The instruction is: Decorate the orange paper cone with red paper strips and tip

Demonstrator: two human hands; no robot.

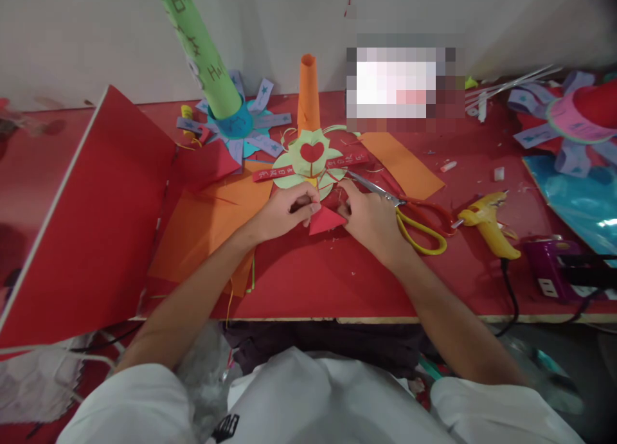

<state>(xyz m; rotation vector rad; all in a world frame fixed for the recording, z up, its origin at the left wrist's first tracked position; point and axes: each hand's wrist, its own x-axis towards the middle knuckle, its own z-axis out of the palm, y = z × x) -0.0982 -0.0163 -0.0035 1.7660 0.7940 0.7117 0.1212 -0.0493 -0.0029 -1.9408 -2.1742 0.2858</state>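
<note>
Between my two hands is a small folded piece of red paper [326,220], roughly triangular. My left hand [292,207] pinches its left side with thumb and finger. The fingers of my right hand [366,213] are closed on its right corner. Just beyond stands a paper craft: an orange paper tube [308,97] upright on a pale green flower-shaped base [286,164] with a red heart [312,151] on the front. Red paper strips [274,173] with white writing stick out at its sides. Scissors [419,222] with red and yellow handles lie right beside my right hand.
A yellow glue gun [489,225] lies at right, near a purple power box [549,270]. Orange paper sheets [197,232] lie at left, beside a standing red panel [106,219]. A tall green paper tube [202,58] stands behind. Paper scraps and a second orange sheet [405,164] lie farther back.
</note>
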